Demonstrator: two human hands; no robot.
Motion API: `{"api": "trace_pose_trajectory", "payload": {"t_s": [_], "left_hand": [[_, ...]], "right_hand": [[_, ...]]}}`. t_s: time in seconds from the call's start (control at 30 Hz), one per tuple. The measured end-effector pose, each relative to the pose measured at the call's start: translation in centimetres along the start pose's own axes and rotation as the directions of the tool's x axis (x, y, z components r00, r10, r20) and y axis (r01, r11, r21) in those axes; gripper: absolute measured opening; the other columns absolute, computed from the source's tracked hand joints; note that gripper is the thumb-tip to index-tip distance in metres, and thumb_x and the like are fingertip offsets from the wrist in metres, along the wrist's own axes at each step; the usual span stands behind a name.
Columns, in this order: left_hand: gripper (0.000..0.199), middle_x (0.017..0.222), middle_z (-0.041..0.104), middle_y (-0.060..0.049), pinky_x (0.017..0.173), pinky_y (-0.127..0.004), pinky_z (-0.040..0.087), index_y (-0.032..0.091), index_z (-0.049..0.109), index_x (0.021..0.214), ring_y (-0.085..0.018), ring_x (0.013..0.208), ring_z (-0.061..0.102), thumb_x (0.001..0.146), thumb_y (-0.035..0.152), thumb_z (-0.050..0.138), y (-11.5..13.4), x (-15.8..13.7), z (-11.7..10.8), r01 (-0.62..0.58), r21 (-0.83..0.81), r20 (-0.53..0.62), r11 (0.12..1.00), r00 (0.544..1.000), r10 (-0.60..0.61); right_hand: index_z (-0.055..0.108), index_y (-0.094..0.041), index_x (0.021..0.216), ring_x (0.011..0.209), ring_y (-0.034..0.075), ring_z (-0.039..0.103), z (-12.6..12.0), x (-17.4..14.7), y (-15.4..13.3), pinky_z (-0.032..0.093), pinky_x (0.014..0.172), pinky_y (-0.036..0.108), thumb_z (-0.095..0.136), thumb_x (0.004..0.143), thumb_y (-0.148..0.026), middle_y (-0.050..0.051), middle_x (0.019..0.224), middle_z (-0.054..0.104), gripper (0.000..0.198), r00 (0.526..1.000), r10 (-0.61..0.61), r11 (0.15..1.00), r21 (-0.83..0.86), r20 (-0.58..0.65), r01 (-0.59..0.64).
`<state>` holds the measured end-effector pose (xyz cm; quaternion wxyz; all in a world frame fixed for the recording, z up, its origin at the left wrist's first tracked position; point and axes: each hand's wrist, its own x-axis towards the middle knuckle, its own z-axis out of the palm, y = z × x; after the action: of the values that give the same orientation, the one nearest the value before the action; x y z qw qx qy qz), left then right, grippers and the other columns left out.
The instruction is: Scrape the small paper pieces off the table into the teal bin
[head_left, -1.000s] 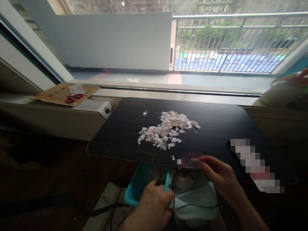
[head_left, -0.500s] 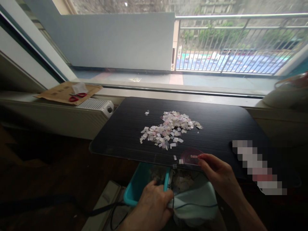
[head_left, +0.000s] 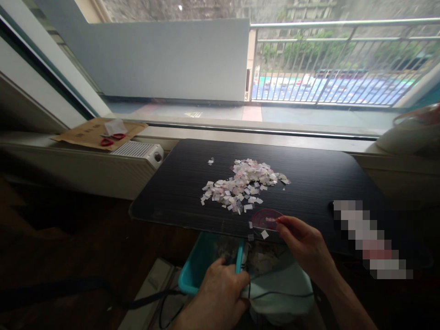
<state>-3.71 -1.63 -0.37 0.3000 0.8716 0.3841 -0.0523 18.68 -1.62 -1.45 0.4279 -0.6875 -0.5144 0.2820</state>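
My right hand [head_left: 299, 233] pinches a translucent pink half-round plastic piece [head_left: 266, 216], marked with curved lines like a protractor. Its flat side lies low near the front edge of the black table [head_left: 165, 183]. A few loose paper squares, one white square [head_left: 264, 234] among them, lie beside it at the edge. Behind it spreads a pile of small pale paper pieces [head_left: 240, 183]. Below the table, my left hand [head_left: 223, 284] is closed over the adjoining rims of a teal bin [head_left: 189, 277] and a pale green bin [head_left: 285, 293]. Scraps show inside both bins.
Red-handled scissors [head_left: 112, 139] lie on a brown envelope [head_left: 85, 133] by the radiator [head_left: 137, 151]. A pixelated object [head_left: 374, 243] rests at the table's right. A dark cord [head_left: 147, 300] runs by the bins. Behind the table is a window.
My right hand has slid the pink plastic piece a little left along the table's front edge. A white paper square there has shifted right and nearer the edge. My left hand keeps its grip.
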Motion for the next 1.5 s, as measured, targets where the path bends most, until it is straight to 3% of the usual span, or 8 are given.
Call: {"api": "trace_pose_trajectory", "payload": {"t_s": [0.2, 0.47, 0.73, 0.87, 1.0, 1.23, 1.5], "left_hand": [[0.006, 0.076, 0.065, -0.001, 0.087, -0.034, 0.037, 0.02, 0.059, 0.074, -0.02, 0.076, 0.061, 0.07, 0.016, 0.061, 0.0, 0.0, 0.1, -0.01, 0.007, -0.008, 1.0, 1.0, 0.01], [0.007, 0.075, 0.065, 0.0, 0.087, -0.033, 0.037, 0.02, 0.06, 0.075, -0.02, 0.076, 0.062, 0.07, 0.016, 0.061, 0.1, -0.1, 0.1, -0.028, 0.04, -0.031, 0.999, 0.999, 0.03], [0.008, 0.077, 0.066, -0.001, 0.088, -0.034, 0.037, 0.02, 0.06, 0.075, -0.019, 0.077, 0.061, 0.07, 0.013, 0.059, 0.1, -0.2, -0.1, 0.004, 0.028, -0.012, 1.0, 1.0, -0.004], [0.006, 0.077, 0.066, -0.001, 0.086, -0.034, 0.038, 0.021, 0.061, 0.076, -0.02, 0.077, 0.062, 0.071, 0.016, 0.061, 0.3, 0.1, -0.1, -0.011, 0.041, 0.002, 0.999, 1.0, 0.011], [0.006, 0.076, 0.065, -0.001, 0.087, -0.035, 0.038, 0.02, 0.06, 0.075, -0.021, 0.077, 0.061, 0.071, 0.017, 0.061, 0.4, 0.0, -0.1, -0.013, 0.05, -0.008, 0.999, 1.0, 0.013], [0.007, 0.076, 0.065, 0.0, 0.089, -0.034, 0.035, 0.02, 0.059, 0.075, -0.019, 0.078, 0.061, 0.07, 0.015, 0.06, 0.2, -0.4, 0.0, 0.006, 0.013, -0.005, 1.0, 1.0, -0.006], [0.008, 0.076, 0.064, 0.001, 0.087, -0.033, 0.036, 0.021, 0.057, 0.074, -0.019, 0.076, 0.06, 0.07, 0.015, 0.061, 0.5, -0.3, 0.1, -0.029, 0.022, -0.019, 0.999, 0.999, 0.03]], "right_hand": [[0.071, -0.019, 0.088, 0.074, 0.02, 0.068, -1.6, -0.5, -0.2, 0.053, 0.068, 0.028, 0.063, 0.078, -0.038, 0.005, 0.084, 0.074, 0.023, 0.998, 0.037, 0.999, -0.013, -0.046, -0.038], [0.071, -0.016, 0.093, 0.073, 0.02, 0.068, 1.7, 1.2, -1.5, 0.052, 0.064, 0.027, 0.06, 0.081, -0.038, 0.007, 0.084, 0.074, 0.027, 0.997, 0.022, 0.992, 0.123, 0.068, -0.031], [0.071, -0.017, 0.086, 0.071, 0.02, 0.068, -1.3, 0.1, -0.6, 0.052, 0.064, 0.026, 0.066, 0.074, -0.038, 0.006, 0.079, 0.074, 0.025, 0.991, 0.129, 0.986, 0.111, -0.021, -0.125], [0.071, -0.018, 0.088, 0.076, 0.021, 0.068, 0.2, 0.3, -1.7, 0.053, 0.068, 0.027, 0.064, 0.077, -0.039, 0.006, 0.085, 0.074, 0.025, 0.996, 0.075, 0.981, 0.177, 0.043, -0.081], [0.071, -0.017, 0.089, 0.069, 0.019, 0.066, 1.6, 1.2, -2.0, 0.05, 0.06, 0.026, 0.06, 0.08, -0.039, 0.005, 0.076, 0.073, 0.026, 0.993, 0.058, 0.989, 0.129, 0.1, -0.071], [0.072, -0.019, 0.079, 0.063, 0.018, 0.065, -1.6, 0.6, -1.0, 0.05, 0.057, 0.024, 0.064, 0.073, -0.038, 0.002, 0.069, 0.072, 0.021, 0.991, 0.135, 0.987, 0.092, -0.019, -0.133], [0.073, -0.017, 0.081, 0.061, 0.018, 0.065, -1.6, -0.4, -0.3, 0.052, 0.057, 0.025, 0.067, 0.07, -0.04, 0.003, 0.071, 0.073, 0.026, 0.983, 0.177, 0.969, 0.183, -0.039, -0.167]]}}
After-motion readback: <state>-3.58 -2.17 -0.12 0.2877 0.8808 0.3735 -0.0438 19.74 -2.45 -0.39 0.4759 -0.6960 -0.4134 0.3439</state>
